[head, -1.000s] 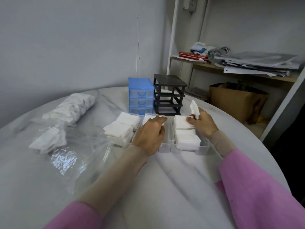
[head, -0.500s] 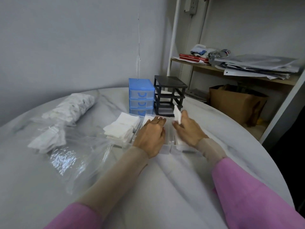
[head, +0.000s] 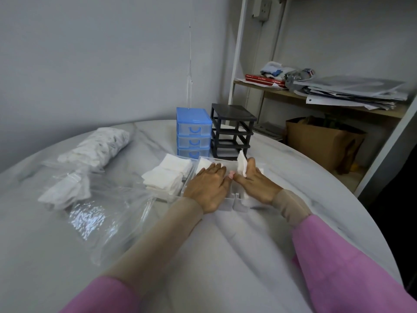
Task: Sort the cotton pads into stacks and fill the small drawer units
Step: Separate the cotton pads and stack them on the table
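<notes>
My left hand point(head: 206, 186) lies flat with straight fingers on the white cotton pads in a clear drawer point(head: 228, 201) on the table. Beside it, my right hand point(head: 257, 185) holds one cotton pad point(head: 242, 163) upright between its fingers over a second clear drawer point(head: 240, 203), its thumb reaching toward the left hand. Loose stacks of cotton pads point(head: 167, 175) lie just left of the drawers. Behind them stand the blue drawer unit point(head: 194, 132) with three drawers in, and the black drawer frame point(head: 232, 131) with open slots.
A clear plastic bag point(head: 97, 213) with a few pads lies at the left, and a full bag of cotton pads point(head: 97, 145) sits beyond it. The round table's edge point(head: 352, 199) curves off at the right. A shelf with papers point(head: 352, 89) and a cardboard box point(head: 322, 141) stand behind.
My right hand has carried the single pad leftward from the right drawer's far end toward my left hand. The left hand has stayed on the pads.
</notes>
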Demonstrator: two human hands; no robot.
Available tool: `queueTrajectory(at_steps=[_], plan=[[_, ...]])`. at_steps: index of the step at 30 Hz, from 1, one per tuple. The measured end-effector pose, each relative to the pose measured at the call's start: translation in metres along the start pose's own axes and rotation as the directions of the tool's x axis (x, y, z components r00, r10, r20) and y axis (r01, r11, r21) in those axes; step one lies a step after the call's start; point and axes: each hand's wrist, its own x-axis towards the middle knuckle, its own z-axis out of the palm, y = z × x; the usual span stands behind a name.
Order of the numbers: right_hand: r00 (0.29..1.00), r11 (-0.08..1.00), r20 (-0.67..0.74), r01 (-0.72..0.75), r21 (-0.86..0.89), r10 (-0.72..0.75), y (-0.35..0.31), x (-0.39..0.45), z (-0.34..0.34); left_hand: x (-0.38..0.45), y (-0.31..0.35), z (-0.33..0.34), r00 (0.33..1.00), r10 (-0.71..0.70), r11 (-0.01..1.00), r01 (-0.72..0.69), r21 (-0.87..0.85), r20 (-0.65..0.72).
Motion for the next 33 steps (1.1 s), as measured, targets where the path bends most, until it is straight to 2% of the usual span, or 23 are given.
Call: queueTrajectory(at_steps=[4,7,11,14,16,18,21,23,25,29,33], plan=[[0.991,0.974,-0.119,0.09,0.206,-0.066,-0.001,-0.006,-0.017,-0.003,0.002,-0.003,0.997,-0.027,0.99,0.016,-0.141,-0.078],[0.987,0.923,-0.156,0.101,0.372,-0.045,-0.005,-0.014,-0.03,-0.002,0.003,-0.004,0.986,-0.03,0.962,-0.016,-0.273,-0.166],[0.984,0.912,-0.173,0.099,0.398,-0.031,0.001,-0.02,-0.044,0.0,0.008,-0.006,0.953,-0.027,0.941,-0.078,-0.329,-0.302],[0.983,0.958,-0.183,0.071,0.277,-0.019,0.014,-0.024,-0.043,0.001,0.009,-0.005,0.938,-0.021,0.916,-0.12,-0.382,-0.345],[0.986,0.967,-0.165,0.074,0.243,-0.034,0.018,-0.027,-0.04,0.002,0.01,-0.005,0.94,-0.043,0.901,-0.109,-0.42,-0.337],[0.99,0.954,-0.144,0.032,0.297,0.011,0.016,-0.027,-0.039,0.001,0.013,-0.006,0.946,-0.08,0.861,-0.094,-0.5,-0.315],[0.988,0.941,-0.144,0.001,0.339,0.051,0.019,-0.025,-0.038,0.0,0.02,-0.008,0.962,-0.124,0.72,-0.081,-0.689,-0.243],[0.987,0.983,-0.163,0.029,0.18,0.001,0.022,-0.025,-0.037,-0.001,0.024,-0.009,0.976,-0.135,0.64,-0.044,-0.767,-0.169],[0.979,0.996,-0.198,0.063,0.059,-0.05,0.022,-0.027,-0.036,-0.002,0.028,-0.007,0.984,-0.133,0.605,-0.012,-0.796,-0.115],[0.97,0.983,-0.211,0.149,0.112,-0.123,0.017,-0.028,-0.034,-0.001,0.031,-0.005,0.987,-0.156,0.525,0.048,-0.85,-0.041],[0.962,0.934,-0.194,0.24,0.265,-0.192,0.016,-0.029,-0.036,-0.001,0.035,-0.004,0.986,-0.164,0.45,0.066,-0.891,-0.01]])
